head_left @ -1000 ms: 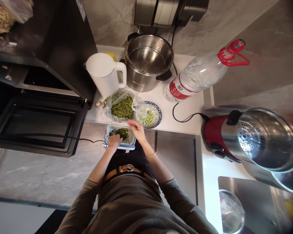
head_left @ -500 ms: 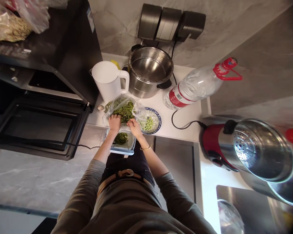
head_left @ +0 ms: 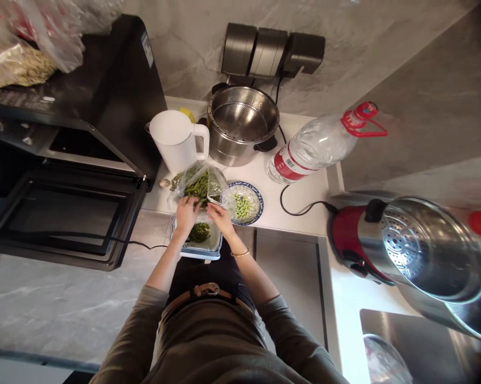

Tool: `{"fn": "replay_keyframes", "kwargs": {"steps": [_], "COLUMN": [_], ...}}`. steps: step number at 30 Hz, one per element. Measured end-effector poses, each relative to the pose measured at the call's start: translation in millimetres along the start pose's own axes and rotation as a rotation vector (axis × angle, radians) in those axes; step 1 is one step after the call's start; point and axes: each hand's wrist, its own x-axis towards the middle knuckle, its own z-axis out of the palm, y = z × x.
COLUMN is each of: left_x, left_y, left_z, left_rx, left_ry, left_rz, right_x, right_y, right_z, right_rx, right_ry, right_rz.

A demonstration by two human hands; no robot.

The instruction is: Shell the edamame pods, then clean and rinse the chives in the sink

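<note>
A clear plastic bag (head_left: 216,184) of green edamame pods (head_left: 197,186) lies open at the counter's front edge. My left hand (head_left: 187,213) is at the bag's near side, fingers curled over the pods. Close beside it, my right hand (head_left: 221,217) has its fingertips pinched together. Whatever lies between the fingers of each hand is too small to make out. Shelled green beans (head_left: 242,207) sit on a blue-rimmed plate (head_left: 259,202) to the right. Below my hands, a light tray (head_left: 214,248) holds a dark green heap (head_left: 199,232), probably empty pods.
Behind the bag stand a white pitcher (head_left: 172,138) and a steel steamer pot (head_left: 234,152). A large water bottle (head_left: 312,149) leans rightward in view. An oven door (head_left: 72,213) hangs open at left. A red-and-steel cooker (head_left: 350,234) stands near the sink (head_left: 416,341).
The view has tilted slightly, so things sit lower. My hands have shifted a little at the bag, the left fingers reaching further in among the pods.
</note>
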Motion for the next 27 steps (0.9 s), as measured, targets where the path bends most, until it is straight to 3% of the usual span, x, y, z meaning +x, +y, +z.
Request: {"fn": "replay_keyframes", "kwargs": {"steps": [4, 9, 16, 21, 24, 27], "left_x": [-20, -22, -25, -46, -61, -73], "left_y": [11, 17, 14, 12, 15, 21], "left_z": [-2.8, 2.7, -1.7, -17.4, -24.6, -27.4], "left_rx": [-0.137, -0.291, -0.323, -0.249, -0.126, -0.015], "left_ry": [0.075, 0.073, 0.077, -0.015, -0.088, -0.195], "left_rz": [0.011, 0.006, 0.039, 0.135, 0.121, 0.096], "right_x": [-6, -3, -4, -26, -42, -55], "right_y": [-9, -9, -10, -19, -20, -14], "right_z": [12, 22, 21, 14, 12, 14], "right_rx": [0.265, 0.430, 0.491, 0.374, 0.309, 0.324], "right_ry": [-0.039, -0.011, 0.008, -0.034, -0.062, -0.008], "right_rz": [0.070, 0.066, 0.098, 0.099, 0.096, 0.089]}}
